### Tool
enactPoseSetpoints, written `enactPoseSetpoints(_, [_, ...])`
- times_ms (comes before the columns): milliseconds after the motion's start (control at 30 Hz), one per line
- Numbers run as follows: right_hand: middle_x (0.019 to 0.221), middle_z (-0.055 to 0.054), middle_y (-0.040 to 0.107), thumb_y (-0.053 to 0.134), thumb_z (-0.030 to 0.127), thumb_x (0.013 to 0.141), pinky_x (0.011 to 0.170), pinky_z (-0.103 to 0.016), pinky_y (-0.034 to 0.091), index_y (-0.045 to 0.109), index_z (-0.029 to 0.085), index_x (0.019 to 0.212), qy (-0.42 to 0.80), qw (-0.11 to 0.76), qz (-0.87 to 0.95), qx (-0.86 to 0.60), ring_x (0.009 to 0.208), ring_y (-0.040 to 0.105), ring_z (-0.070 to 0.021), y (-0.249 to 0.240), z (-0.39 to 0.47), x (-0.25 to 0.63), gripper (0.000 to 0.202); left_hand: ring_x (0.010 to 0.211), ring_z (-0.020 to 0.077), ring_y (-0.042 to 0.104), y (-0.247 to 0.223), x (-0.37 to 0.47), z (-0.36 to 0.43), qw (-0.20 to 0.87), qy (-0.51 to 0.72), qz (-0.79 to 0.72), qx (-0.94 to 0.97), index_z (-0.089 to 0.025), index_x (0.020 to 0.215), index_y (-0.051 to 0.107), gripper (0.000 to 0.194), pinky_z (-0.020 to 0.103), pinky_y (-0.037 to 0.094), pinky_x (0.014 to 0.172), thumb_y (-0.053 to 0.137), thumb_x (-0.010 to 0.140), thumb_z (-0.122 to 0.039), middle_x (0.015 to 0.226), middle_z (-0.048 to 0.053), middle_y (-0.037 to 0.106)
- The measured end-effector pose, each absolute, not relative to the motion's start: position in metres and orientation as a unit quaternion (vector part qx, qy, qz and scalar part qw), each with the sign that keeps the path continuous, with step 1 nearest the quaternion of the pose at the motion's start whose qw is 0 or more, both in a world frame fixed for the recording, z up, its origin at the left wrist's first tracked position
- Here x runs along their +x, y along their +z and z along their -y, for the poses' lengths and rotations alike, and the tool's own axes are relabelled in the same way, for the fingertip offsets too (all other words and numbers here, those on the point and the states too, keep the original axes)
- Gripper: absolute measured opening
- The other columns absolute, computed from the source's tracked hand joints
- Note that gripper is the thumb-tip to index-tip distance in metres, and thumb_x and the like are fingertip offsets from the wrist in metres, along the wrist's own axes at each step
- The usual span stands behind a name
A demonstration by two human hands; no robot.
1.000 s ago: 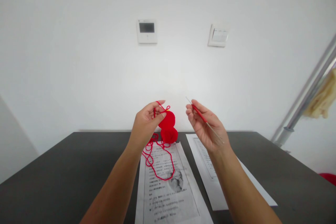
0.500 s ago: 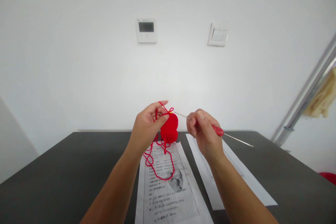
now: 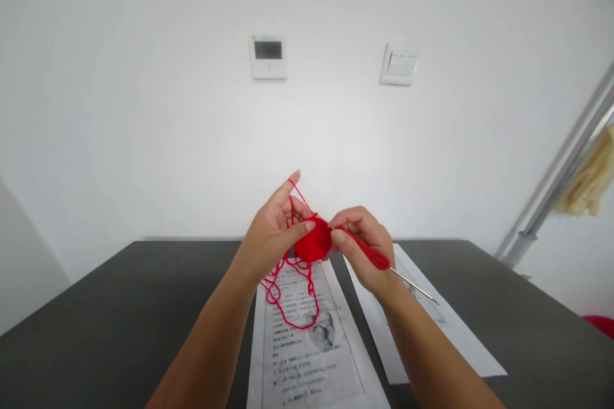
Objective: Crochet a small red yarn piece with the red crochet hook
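My left hand (image 3: 278,223) pinches the red crocheted piece (image 3: 314,244) between thumb and fingers, its index finger raised with red yarn (image 3: 301,194) running over it. In my right hand (image 3: 364,243) is a crochet hook (image 3: 371,254) with a red handle and metal shafts. The hook's front end is at the top edge of the red piece, where its tip is hidden; the rear shaft points down to the right. Loose red yarn hangs in loops below my left hand, over a printed sheet (image 3: 307,364).
A second sheet (image 3: 460,351) lies on the dark table (image 3: 119,319) beneath my right forearm. On the wall behind are a thermostat (image 3: 268,69) and a switch (image 3: 401,65). A metal pole (image 3: 561,185) and yellowish cloth (image 3: 588,182) stand at the right.
My right hand has moved left and the hook has come to the red piece. My left index finger has risen, pulling the yarn straighter. The red piece has turned and looks rounder.
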State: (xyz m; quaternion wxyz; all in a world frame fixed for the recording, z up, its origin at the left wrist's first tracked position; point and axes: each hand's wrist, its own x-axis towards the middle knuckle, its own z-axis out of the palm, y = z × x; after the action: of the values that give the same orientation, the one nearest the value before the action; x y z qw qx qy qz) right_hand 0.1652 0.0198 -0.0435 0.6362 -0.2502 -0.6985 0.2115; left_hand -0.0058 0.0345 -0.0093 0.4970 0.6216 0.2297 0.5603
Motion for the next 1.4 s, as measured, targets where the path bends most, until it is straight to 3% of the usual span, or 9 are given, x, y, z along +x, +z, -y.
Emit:
enactPoseSetpoints(100, [0.064, 0.003, 0.064, 0.07, 0.025, 0.089, 0.053, -0.028, 0.044, 0.068, 0.026, 0.086, 0.134, 0.632, 0.724, -0.241, 0.053, 0.055, -0.0138, -0.04, -0.02, 0.168, 0.003, 0.071, 0.0122, 0.062, -0.008, -0.011, -0.034, 0.538, 0.536, -0.212, 0.615, -0.019, 0.165, 0.027, 0.11, 0.023, 0.048, 0.067, 0.085, 0.072, -0.017, 0.078, -0.005, 0.064])
enactPoseSetpoints(233, [0.076, -0.001, 0.071, 0.073, 0.018, 0.088, 0.062, -0.032, 0.05, 0.073, 0.028, 0.087, 0.075, 0.638, 0.749, -0.164, 0.067, 0.063, -0.0179, -0.033, -0.022, 0.173, 0.01, 0.068, 0.0116, 0.061, -0.006, -0.016, -0.033, 0.591, 0.505, -0.186, 0.601, -0.026, 0.167, 0.024, 0.113, 0.022, 0.047, 0.064, 0.086, 0.072, -0.016, 0.077, -0.005, 0.063])
enactPoseSetpoints(400, [0.105, -0.005, 0.08, 0.074, 0.019, 0.091, 0.083, -0.042, 0.058, 0.079, 0.032, 0.097, 0.098, 0.612, 0.768, -0.162, 0.095, 0.072, -0.0234, -0.031, -0.023, 0.179, 0.015, 0.063, 0.0104, 0.058, -0.009, -0.02, -0.033, 0.595, 0.478, -0.184, 0.619, -0.037, 0.166, 0.021, 0.114, 0.021, 0.046, 0.061, 0.087, 0.075, -0.019, 0.08, -0.003, 0.066])
enactPoseSetpoints(500, [0.106, -0.004, 0.082, 0.075, 0.017, 0.092, 0.086, -0.043, 0.06, 0.08, 0.034, 0.102, 0.136, 0.603, 0.772, -0.147, 0.097, 0.074, -0.0228, -0.032, -0.024, 0.18, 0.021, 0.065, 0.013, 0.06, -0.011, -0.022, -0.034, 0.585, 0.477, -0.189, 0.628, -0.041, 0.166, 0.022, 0.112, 0.024, 0.048, 0.063, 0.087, 0.076, -0.022, 0.079, -0.003, 0.066])
enactPoseSetpoints(800, [0.084, -0.003, 0.079, 0.078, 0.022, 0.087, 0.075, -0.035, 0.058, 0.08, 0.026, 0.082, 0.291, 0.582, 0.73, -0.208, 0.08, 0.074, -0.0193, -0.031, -0.029, 0.189, 0.006, 0.062, 0.0102, 0.055, -0.01, -0.013, -0.034, 0.575, 0.441, -0.224, 0.651, -0.033, 0.168, 0.012, 0.123, 0.021, 0.041, 0.058, 0.089, 0.072, -0.02, 0.075, -0.005, 0.064])
enactPoseSetpoints(933, [0.089, -0.004, 0.08, 0.075, 0.027, 0.089, 0.081, -0.037, 0.058, 0.08, 0.025, 0.084, 0.279, 0.581, 0.738, -0.201, 0.085, 0.074, -0.02, -0.03, -0.029, 0.19, 0.007, 0.061, 0.0104, 0.055, -0.011, -0.011, -0.034, 0.564, 0.451, -0.225, 0.655, -0.034, 0.168, 0.017, 0.12, 0.022, 0.041, 0.06, 0.088, 0.072, -0.018, 0.074, -0.006, 0.063])
enactPoseSetpoints(1133, [0.079, -0.003, 0.076, 0.079, 0.029, 0.085, 0.067, -0.032, 0.054, 0.078, 0.023, 0.078, 0.336, 0.566, 0.713, -0.24, 0.073, 0.069, -0.0178, -0.03, -0.031, 0.193, 0.01, 0.058, 0.0097, 0.052, -0.013, -0.004, -0.033, 0.545, 0.463, -0.239, 0.657, -0.031, 0.167, 0.019, 0.12, 0.022, 0.039, 0.059, 0.087, 0.07, -0.015, 0.071, -0.007, 0.062])
enactPoseSetpoints(1400, [0.103, -0.005, 0.076, 0.076, 0.032, 0.089, 0.093, -0.039, 0.056, 0.08, 0.027, 0.088, 0.332, 0.569, 0.723, -0.206, 0.099, 0.072, -0.0199, -0.036, -0.039, 0.183, 0.007, 0.064, 0.0133, 0.055, -0.013, -0.005, -0.035, 0.463, 0.487, -0.289, 0.682, -0.03, 0.168, 0.018, 0.112, 0.026, 0.043, 0.063, 0.081, 0.076, -0.019, 0.075, -0.005, 0.061])
